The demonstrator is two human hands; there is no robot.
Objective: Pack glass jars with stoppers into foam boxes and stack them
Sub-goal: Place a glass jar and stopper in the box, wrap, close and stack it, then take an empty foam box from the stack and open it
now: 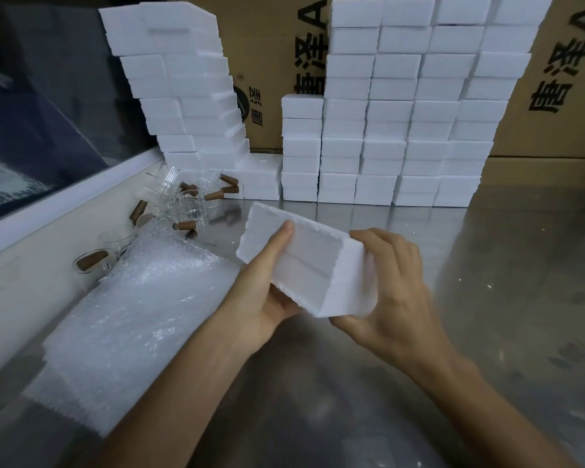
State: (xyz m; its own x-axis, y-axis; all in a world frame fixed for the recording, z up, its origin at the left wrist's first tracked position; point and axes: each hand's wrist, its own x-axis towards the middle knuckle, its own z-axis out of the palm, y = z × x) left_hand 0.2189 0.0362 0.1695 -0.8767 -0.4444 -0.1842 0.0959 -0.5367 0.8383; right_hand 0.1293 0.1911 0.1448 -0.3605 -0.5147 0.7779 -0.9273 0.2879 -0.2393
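Both hands hold one white foam box tilted above the steel desk: the left hand grips its near left end with the thumb lying across the top face, and the right hand wraps its right end. Glass jars with brown stoppers lie jumbled at the left beside bubble wrap. Stacked foam boxes stand behind, against cardboard cartons.

A packing workshop: stacked foam boxes, printed cartons, steel table
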